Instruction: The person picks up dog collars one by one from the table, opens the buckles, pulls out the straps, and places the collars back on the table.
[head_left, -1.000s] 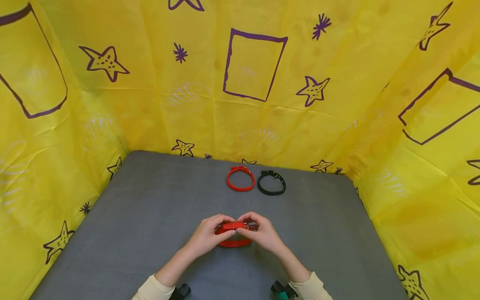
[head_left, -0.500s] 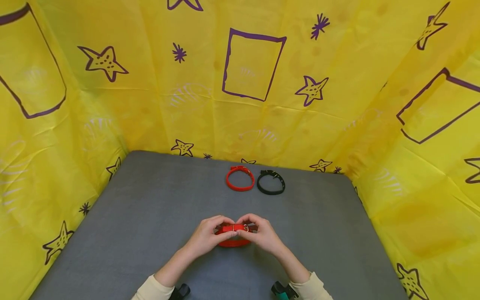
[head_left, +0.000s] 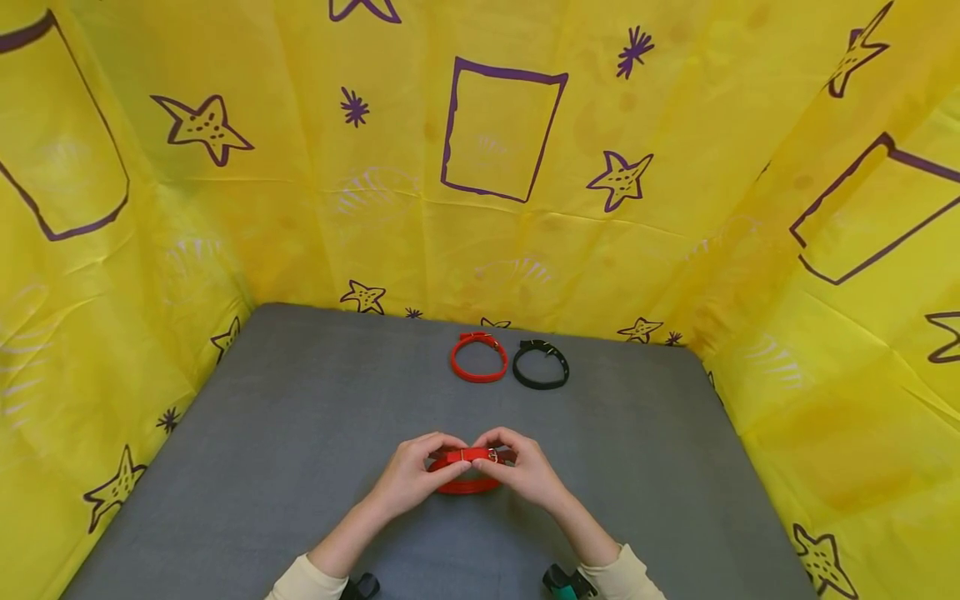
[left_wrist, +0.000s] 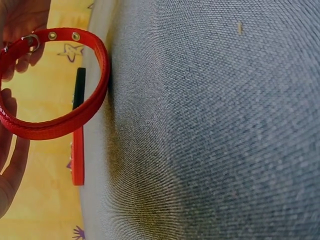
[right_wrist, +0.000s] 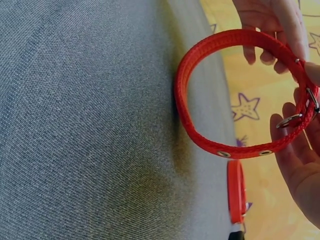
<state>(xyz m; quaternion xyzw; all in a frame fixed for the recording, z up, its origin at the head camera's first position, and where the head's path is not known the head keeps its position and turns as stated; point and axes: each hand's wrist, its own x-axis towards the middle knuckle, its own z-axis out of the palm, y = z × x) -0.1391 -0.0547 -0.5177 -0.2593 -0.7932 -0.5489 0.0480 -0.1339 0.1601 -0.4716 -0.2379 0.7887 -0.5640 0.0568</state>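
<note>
Both hands meet at the front middle of the grey surface over a red buckled collar (head_left: 467, 487). My left hand (head_left: 411, 473) pinches the strap left of the metal buckle, thumb in front and fingers behind. On the buckle side, my right hand (head_left: 525, 468) pinches it the same way. In the left wrist view the collar (left_wrist: 60, 129) forms a closed loop with metal eyelets and a ring near the buckle. The right wrist view shows the collar's loop (right_wrist: 184, 95) hanging from the fingers, its lower edge close to the cloth.
Farther back on the grey cloth-covered table (head_left: 337, 375) lie a second red collar (head_left: 480, 379) and a black collar (head_left: 542, 385), side by side, both buckled into loops. Yellow fabric walls (head_left: 300, 225) with purple drawings rise along the back and both sides.
The hands and the red collar stay almost where they were, with only a tiny shift of the strap. The head view has drifted slightly.
</note>
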